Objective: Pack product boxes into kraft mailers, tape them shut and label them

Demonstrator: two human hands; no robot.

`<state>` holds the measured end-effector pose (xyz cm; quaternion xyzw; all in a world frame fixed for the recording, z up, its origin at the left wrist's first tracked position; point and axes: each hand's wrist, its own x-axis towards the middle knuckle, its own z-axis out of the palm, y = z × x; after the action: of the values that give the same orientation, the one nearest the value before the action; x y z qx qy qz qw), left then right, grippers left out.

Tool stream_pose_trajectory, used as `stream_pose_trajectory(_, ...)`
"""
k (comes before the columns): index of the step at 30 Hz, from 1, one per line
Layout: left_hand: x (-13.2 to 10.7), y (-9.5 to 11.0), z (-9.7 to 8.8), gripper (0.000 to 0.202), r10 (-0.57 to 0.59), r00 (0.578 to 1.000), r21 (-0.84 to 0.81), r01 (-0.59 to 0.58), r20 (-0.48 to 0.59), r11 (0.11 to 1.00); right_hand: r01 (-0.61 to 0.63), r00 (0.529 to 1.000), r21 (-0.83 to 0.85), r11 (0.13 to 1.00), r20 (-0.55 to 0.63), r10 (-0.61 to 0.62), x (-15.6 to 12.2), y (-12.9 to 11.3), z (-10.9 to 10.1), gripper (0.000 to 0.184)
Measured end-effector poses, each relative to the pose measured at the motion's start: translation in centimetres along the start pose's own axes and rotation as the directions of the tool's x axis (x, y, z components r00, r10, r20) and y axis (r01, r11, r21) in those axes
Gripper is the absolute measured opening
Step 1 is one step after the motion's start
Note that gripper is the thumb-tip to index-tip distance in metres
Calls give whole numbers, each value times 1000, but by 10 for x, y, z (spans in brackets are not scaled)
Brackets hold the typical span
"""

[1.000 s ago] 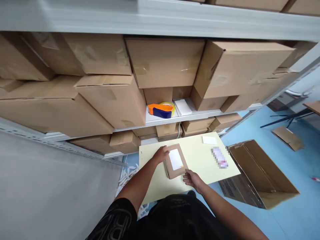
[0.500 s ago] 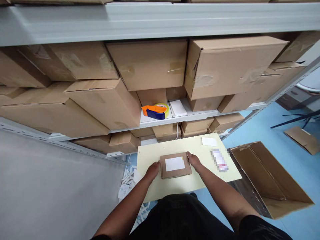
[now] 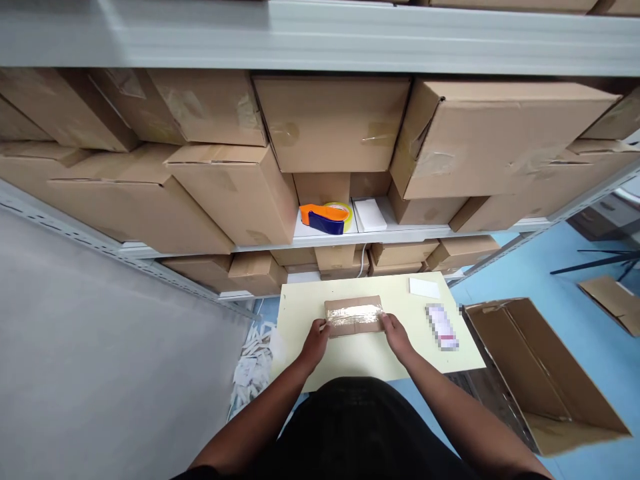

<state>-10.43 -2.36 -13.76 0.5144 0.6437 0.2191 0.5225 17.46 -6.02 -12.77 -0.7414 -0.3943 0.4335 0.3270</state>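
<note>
A small flat brown cardboard parcel (image 3: 354, 316) with a strip of clear tape along its upper face stands tilted on the pale yellow table (image 3: 310, 303). My left hand (image 3: 317, 339) grips its left end and my right hand (image 3: 397, 333) grips its right end, fingers curled round the edges. The white label side is turned away from view.
A white slip (image 3: 424, 287) and a blurred small item (image 3: 442, 327) lie on the table's right part. An open empty carton (image 3: 537, 373) stands on the blue floor at right. An orange and blue tape dispenser (image 3: 324, 218) sits on the shelf among stacked cartons. Paper scraps (image 3: 253, 363) litter the floor left.
The parcel was turned round flat, then tipped up so its white label faces away and the taped side shows. Both hands moved to its two ends.
</note>
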Motion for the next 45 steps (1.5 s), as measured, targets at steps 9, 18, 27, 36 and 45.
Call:
stream_pose_trajectory(9, 7, 2, -9, 51, 67, 992, -106, -55, 107, 993, -91, 995, -45, 995, -36, 89, -19, 3, 10, 51)
stream_pose_trajectory(18, 12, -4, -21, 37, 97, 983, 31, -103, 154, 994, -144, 983, -28, 989, -115, 140, -27, 7, 9, 55)
stream_pose_trajectory(27, 25, 57, -33, 25, 421, 907, 198, -409, -17, 891, -177, 983, -12, 984, -56, 176, -42, 49, -9, 48)
stream_pose_trajectory(36, 40, 156, 88, 24, 474, 723, 436, -686, 503, 583, -183, 965, 52, 982, 199, 169, -6, 94, -64, 36)
stream_pose_trajectory(45, 110, 197, 240, 24, 262, 740, 625, -666, 619, 408, -302, 884, 171, 938, 418, 208, 39, 111, -130, 26)
